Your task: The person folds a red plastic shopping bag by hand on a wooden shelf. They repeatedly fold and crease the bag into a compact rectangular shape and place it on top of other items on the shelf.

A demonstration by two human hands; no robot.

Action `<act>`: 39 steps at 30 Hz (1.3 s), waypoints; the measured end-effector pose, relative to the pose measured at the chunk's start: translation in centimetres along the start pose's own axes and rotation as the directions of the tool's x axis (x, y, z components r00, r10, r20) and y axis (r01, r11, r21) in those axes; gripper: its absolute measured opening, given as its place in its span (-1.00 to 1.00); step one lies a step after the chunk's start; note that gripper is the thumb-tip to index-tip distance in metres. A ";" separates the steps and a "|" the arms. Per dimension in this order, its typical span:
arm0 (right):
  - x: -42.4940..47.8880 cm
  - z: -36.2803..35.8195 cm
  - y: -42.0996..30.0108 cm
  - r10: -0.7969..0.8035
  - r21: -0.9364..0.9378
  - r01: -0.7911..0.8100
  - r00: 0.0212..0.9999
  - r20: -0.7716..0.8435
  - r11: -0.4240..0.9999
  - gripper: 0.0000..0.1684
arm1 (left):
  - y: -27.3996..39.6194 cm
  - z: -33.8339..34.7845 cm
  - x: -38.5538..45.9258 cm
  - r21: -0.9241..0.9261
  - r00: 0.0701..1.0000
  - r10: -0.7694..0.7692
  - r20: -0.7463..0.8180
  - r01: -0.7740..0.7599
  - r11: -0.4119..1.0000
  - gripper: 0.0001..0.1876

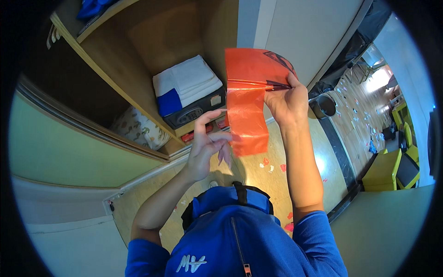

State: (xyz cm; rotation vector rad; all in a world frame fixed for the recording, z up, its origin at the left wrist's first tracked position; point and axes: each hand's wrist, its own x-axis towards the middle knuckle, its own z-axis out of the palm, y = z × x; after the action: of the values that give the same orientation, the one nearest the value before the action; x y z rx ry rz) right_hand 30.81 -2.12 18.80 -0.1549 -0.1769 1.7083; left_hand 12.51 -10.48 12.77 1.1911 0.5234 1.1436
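Note:
A folded orange-red plastic bag (pixel 247 114) with dark printing hangs in front of me. My right hand (pixel 289 98) grips its right side, thumb on the bag's dark gathered part. Just left of the bag is my left hand (pixel 211 143), its fingers spread and partly curled, the fingertips close to the bag's left edge. Whether they touch the plastic I cannot tell. Beyond my left hand, folded white towels (pixel 188 79) and a blue cloth (pixel 169 103) lie on a black safe (pixel 183 114) with a keypad, inside an open wooden cabinet.
A patterned pillow or cloth (pixel 138 128) lies in the cabinet's left part. Red items (pixel 197 134) sit under the safe. Petals or paper scraps (pixel 265 161) litter the floor. To the right stand a dark bin (pixel 323 106) and a yellow-green chair (pixel 382 171).

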 end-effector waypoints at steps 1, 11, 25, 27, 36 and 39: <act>0.1 -0.2 -0.1 0.007 0.012 -0.007 1.000 0.008 1.000 -0.53 | 0.5 0.4 0.1 0.132 0.998 0.058 0.040 -0.063 0.989 -0.44; -0.2 0.3 0.1 0.022 -0.020 -0.022 1.000 0.018 1.000 -0.54 | 1.6 0.1 2.3 0.858 0.763 0.520 0.385 -0.503 0.103 -0.65; -1.4 0.4 0.4 0.064 -0.030 -0.061 0.994 0.086 0.998 -0.52 | 3.1 2.3 3.4 0.911 0.833 0.519 0.192 -0.347 0.221 -0.98; -1.4 0.6 0.5 0.048 -0.026 -0.046 0.995 0.090 0.999 -0.52 | 3.9 2.7 3.4 0.944 0.927 0.374 0.027 -0.147 0.295 -0.95; -1.8 0.7 1.1 -0.054 -0.109 0.067 0.991 0.120 0.992 -0.54 | 5.1 1.7 4.9 0.188 0.956 -0.274 -0.105 0.290 0.938 -0.85; -2.2 1.2 1.2 -0.101 -0.145 0.118 0.988 0.116 0.982 -0.54 | 5.1 1.5 5.1 0.156 0.961 -0.262 -0.086 0.273 0.949 -0.82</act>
State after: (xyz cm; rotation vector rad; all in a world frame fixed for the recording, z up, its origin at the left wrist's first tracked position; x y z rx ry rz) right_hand 29.67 -4.48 19.73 -0.1627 -0.3897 1.5939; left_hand 13.60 -6.87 19.12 1.1869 0.8176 0.9203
